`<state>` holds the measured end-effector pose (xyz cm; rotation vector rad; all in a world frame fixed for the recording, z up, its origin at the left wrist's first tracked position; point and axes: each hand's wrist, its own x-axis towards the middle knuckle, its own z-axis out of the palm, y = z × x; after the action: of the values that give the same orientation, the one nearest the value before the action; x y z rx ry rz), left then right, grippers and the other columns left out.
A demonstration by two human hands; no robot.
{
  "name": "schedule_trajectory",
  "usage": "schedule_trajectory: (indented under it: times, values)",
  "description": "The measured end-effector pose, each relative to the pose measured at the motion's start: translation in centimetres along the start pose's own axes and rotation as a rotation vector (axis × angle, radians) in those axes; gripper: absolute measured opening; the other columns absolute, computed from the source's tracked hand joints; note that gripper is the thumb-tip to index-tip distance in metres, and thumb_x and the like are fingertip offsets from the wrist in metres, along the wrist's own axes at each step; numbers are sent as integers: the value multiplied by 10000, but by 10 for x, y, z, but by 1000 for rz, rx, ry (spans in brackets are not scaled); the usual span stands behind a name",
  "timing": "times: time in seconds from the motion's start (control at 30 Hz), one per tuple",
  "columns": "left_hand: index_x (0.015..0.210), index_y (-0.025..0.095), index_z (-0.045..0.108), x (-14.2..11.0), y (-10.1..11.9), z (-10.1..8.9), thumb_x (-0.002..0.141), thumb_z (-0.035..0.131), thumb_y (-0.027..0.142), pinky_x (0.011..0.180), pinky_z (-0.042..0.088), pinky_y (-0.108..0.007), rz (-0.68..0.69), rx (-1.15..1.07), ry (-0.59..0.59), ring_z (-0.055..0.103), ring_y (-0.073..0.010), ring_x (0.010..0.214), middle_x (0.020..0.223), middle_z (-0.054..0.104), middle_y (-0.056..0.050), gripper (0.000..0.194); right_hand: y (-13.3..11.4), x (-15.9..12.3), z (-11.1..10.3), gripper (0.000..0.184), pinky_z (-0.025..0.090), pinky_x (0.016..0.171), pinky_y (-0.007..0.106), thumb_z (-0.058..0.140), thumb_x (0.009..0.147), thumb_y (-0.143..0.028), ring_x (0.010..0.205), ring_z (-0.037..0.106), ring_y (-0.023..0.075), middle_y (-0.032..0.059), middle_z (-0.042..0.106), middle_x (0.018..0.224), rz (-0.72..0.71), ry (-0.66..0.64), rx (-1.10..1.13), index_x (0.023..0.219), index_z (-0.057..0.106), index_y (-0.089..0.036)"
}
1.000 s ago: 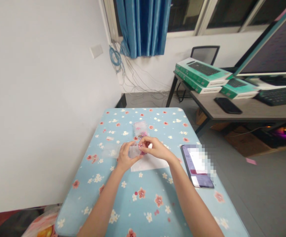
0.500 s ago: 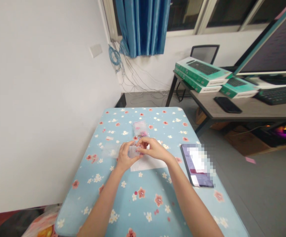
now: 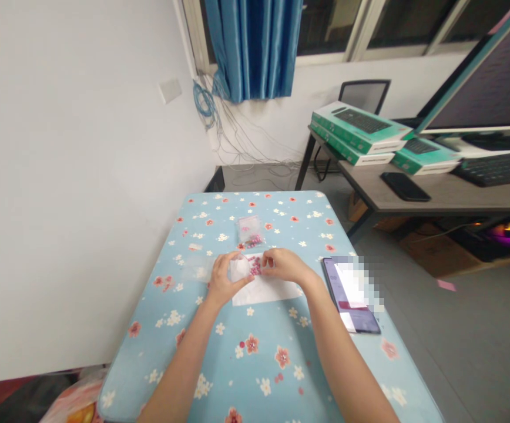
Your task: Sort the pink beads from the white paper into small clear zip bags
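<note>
There's the left hand point(image 3: 227, 279), fingers curled round a clear plastic bag point(image 3: 240, 269), and the right hand point(image 3: 284, 264), fingertips pinched on pink beads point(image 3: 255, 266) at its edge, over a white paper sheet point(image 3: 266, 292)! A second bead bag point(image 3: 249, 230) sits just ahead, and beside them a phone point(image 3: 349, 295) shows a blurred, unreadable screen.
</note>
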<state>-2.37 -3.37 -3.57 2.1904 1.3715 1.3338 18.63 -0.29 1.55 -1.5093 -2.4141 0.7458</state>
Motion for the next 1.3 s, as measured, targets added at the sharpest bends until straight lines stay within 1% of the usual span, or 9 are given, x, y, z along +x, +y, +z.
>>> schedule_trajectory:
  times: [0.23, 0.57, 0.67, 0.77, 0.87, 0.93, 1.0, 1.1, 1.3]
  values:
    - [1142, 205, 506, 1, 1, -1, 680, 745, 449, 818, 487, -368, -2, -5, -6, 596, -212, 897, 970, 625, -64, 575, -2, 4, 10, 127, 284, 551, 238, 660, 722, -314, 655, 536, 140, 28, 662, 750, 8, -56, -102, 742, 649, -190]
    - [1145, 203, 503, 1, 1, 0, 674, 750, 446, 821, 486, -378, 0, -5, -11, 595, -218, 901, 967, 627, -68, 585, -1, 4, 9, 86, 279, 539, 236, 637, 721, -269, 605, 498, 123, 13, 642, 688, -12, -52, -41, 700, 646, -186]
    - [1148, 207, 500, 2, 1, 0, 672, 754, 437, 817, 489, -377, -1, -7, -7, 597, -216, 896, 964, 629, -64, 587, -1, 2, 4, 70, 301, 553, 232, 614, 726, -232, 605, 500, 120, 14, 629, 690, -19, -24, 33, 724, 659, -179]
    - [1145, 209, 497, 1, 2, -1, 678, 752, 429, 820, 490, -378, 6, -18, -5, 596, -212, 899, 964, 630, -60, 576, -3, -1, -6, 85, 342, 584, 227, 574, 753, -197, 614, 511, 115, 4, 607, 686, -65, 52, 197, 761, 655, -171]
    - [1141, 209, 496, 1, 3, -2, 676, 754, 424, 825, 491, -380, 9, -25, -13, 596, -211, 903, 964, 633, -58, 574, -9, -5, -15, 96, 376, 615, 229, 560, 796, -226, 637, 513, 116, -3, 595, 695, -139, 148, 381, 778, 636, -171]
    - [1137, 209, 496, 2, 3, -2, 671, 758, 420, 823, 493, -380, 6, -23, -15, 598, -211, 902, 964, 634, -57, 575, -15, -7, -18, 104, 389, 624, 232, 572, 808, -255, 643, 508, 117, -4, 589, 703, -176, 186, 472, 785, 629, -171]
    - [1131, 207, 499, 2, 3, -2, 667, 761, 417, 817, 495, -379, 3, -18, -19, 601, -211, 897, 961, 635, -57, 572, -21, -8, -20, 104, 393, 627, 232, 580, 812, -263, 644, 502, 115, -5, 583, 709, -204, 197, 526, 796, 626, -171]
    - [1134, 206, 502, 2, 2, -2, 663, 759, 421, 812, 495, -377, -3, -6, -22, 602, -213, 898, 964, 635, -59, 578, -28, -8, -20, 100, 393, 627, 229, 584, 816, -264, 650, 499, 114, -6, 576, 715, -232, 188, 549, 807, 624, -173]
    - [1113, 211, 513, 2, 3, -2, 664, 750, 446, 799, 498, -372, -3, 4, -11, 603, -215, 886, 953, 634, -59, 560, -34, -7, -17, 117, 409, 650, 234, 577, 827, -289, 669, 504, 120, -3, 577, 728, -223, 145, 541, 823, 611, -177]
